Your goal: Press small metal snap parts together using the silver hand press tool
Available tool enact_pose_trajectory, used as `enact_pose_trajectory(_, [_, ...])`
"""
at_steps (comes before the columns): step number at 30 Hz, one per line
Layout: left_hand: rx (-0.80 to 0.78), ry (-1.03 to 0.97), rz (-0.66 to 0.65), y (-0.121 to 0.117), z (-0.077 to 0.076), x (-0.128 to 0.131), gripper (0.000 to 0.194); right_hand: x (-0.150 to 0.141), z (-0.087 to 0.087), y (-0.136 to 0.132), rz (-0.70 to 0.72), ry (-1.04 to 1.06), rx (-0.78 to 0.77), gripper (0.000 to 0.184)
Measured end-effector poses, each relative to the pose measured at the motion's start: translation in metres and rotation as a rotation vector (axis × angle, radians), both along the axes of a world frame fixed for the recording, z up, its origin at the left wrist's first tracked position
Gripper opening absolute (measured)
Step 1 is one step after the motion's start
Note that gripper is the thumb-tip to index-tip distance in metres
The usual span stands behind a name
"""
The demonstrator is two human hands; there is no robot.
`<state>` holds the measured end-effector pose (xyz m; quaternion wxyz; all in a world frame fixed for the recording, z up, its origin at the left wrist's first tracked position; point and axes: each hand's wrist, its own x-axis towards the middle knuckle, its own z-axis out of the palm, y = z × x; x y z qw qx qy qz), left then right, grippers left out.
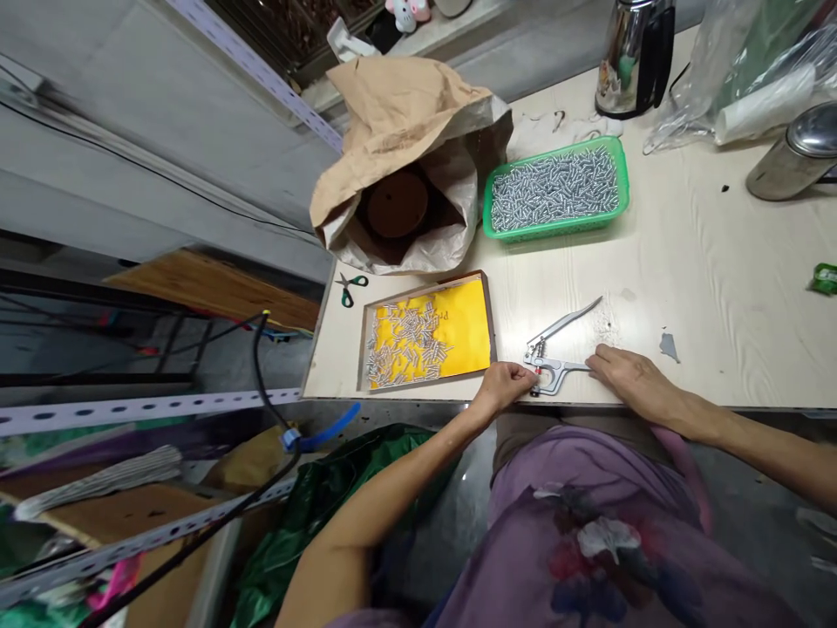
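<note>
Silver press pliers (555, 353) lie on the pale table (706, 262) near its front edge, handles spread apart. My left hand (506, 385) is closed in a pinch at the pliers' jaw; what it pinches is too small to see. My right hand (631, 375) rests on the lower handle with fingers curled over it. Left of the hands sits a shallow tray with a yellow bottom (464, 327) holding several small silver screws (405, 340).
A green basket (621, 174) full of screws stands behind. A brown paper sack (405, 113) stands open at back left, green-handled scissors (349, 288) beside it. A steel kettle (634, 57), plastic bags (745, 61) and a metal canister (798, 153) line the back right.
</note>
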<state>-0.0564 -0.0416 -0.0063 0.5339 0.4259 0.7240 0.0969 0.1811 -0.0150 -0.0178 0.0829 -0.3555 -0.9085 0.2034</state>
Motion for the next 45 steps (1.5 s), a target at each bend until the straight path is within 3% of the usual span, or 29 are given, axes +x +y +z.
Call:
enact_pose_trajectory(4, [-0.039,-0.010,-0.027,0.001,-0.002,0.000,0.025,0.001,0.001,-0.001,0.002,-0.021,0.006,0.024])
enact_pose_trajectory(10, [-0.073,-0.078,0.120,-0.007,-0.002,0.003,0.025,0.004,0.003,0.009,0.044,0.001,0.013,0.015])
enact_pose_trajectory(14, [-0.051,-0.102,0.157,-0.010,-0.002,0.004,0.029,0.000,-0.003,0.028,0.019,-0.055,0.135,0.067])
enact_pose_trajectory(18, [-0.052,-0.101,0.151,-0.011,-0.003,0.003,0.030,-0.007,-0.008,0.046,0.051,-0.096,0.157,0.086])
enact_pose_trajectory(22, [-0.031,-0.114,0.155,-0.011,-0.006,0.002,0.034,-0.014,-0.003,0.052,0.070,-0.176,0.129,0.088])
enact_pose_trajectory(27, [-0.017,-0.114,0.127,-0.012,-0.008,0.000,0.038,-0.018,0.004,0.050,0.067,-0.224,0.131,0.074])
enact_pose_trajectory(30, [0.056,-0.003,0.010,-0.018,-0.007,-0.002,0.032,-0.018,0.005,0.048,0.068,-0.226,0.129,0.060])
enact_pose_trajectory(34, [0.531,0.288,-0.251,-0.023,-0.007,0.007,0.020,-0.020,0.005,0.042,0.070,-0.207,0.117,0.039])
enact_pose_trajectory(37, [0.775,0.360,-0.525,-0.013,-0.012,0.022,0.032,-0.019,0.003,0.038,0.055,-0.193,0.114,0.038])
enact_pose_trajectory(40, [0.845,0.356,-0.725,0.007,-0.019,0.033,0.054,-0.013,0.002,0.036,0.059,-0.157,0.111,0.050])
enact_pose_trajectory(43, [0.806,0.373,-0.825,0.023,-0.022,0.037,0.069,-0.002,0.002,0.036,0.025,-0.150,0.128,0.065])
enact_pose_trajectory(45, [0.774,0.397,-0.867,0.029,-0.020,0.039,0.074,0.003,0.002,0.035,0.007,-0.160,0.124,0.060])
